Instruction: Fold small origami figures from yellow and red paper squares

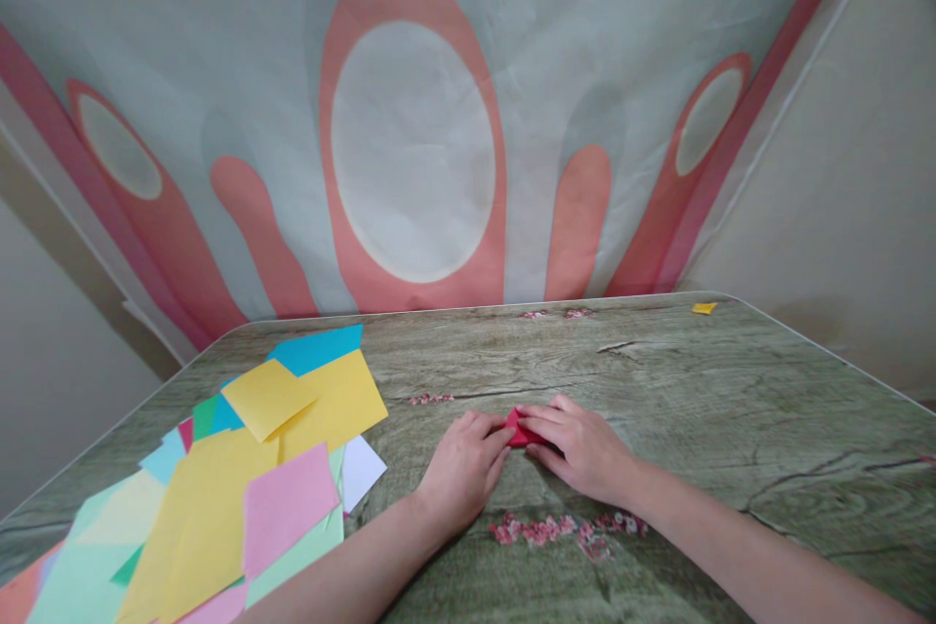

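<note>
A small piece of folded red paper [518,430] lies on the wood-patterned table [658,390], between my two hands. My left hand [468,463] holds its left side, with the fingers bent and the thumb close to its lower edge. From the right, my right hand [574,444] grips the other side, fingertips laid over the top and the thumb beneath. Much of the paper is covered by my fingers; a pointed tip shows at the top.
Left of my hands, coloured paper sheets lie in a loose heap, with a yellow sheet [340,400], a pink square [289,507] and a blue sheet [322,348]. A small yellow folded piece [704,309] rests at the far right. Behind the table hangs a printed backdrop [416,146].
</note>
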